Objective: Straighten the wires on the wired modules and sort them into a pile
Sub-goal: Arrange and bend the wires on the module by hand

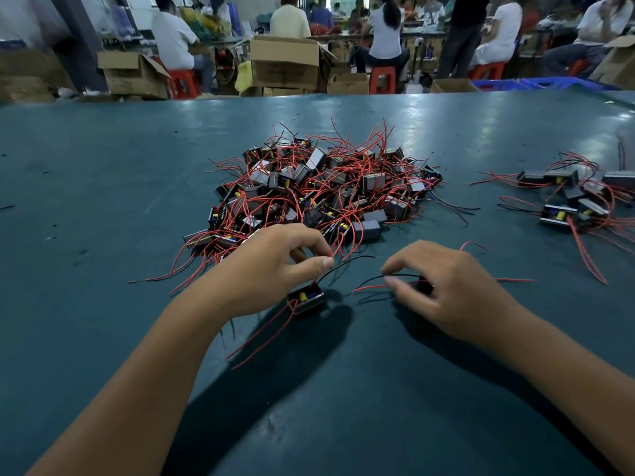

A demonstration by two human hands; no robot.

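Left hand point(275, 266) pinches a wire of one module point(307, 298) sitting on the table point(103, 159) right in front of the big tangled heap point(319, 187). Right hand point(443, 286) curls over a second module point(423, 286), pinching its black wire. Only a small sorted pile point(577, 197) far right, so most work's left, I'd say.

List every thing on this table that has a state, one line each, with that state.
Left hand: thumb and fingers pinching a wire above a module.
Right hand: fingers curled round a second module, pinching its black wire.
Module by the left hand: on the table, open side up, wires bent.
Module under the right hand: mostly hidden.
Big pile: tangled, wires unsorted.
Small pile: set apart at the right.
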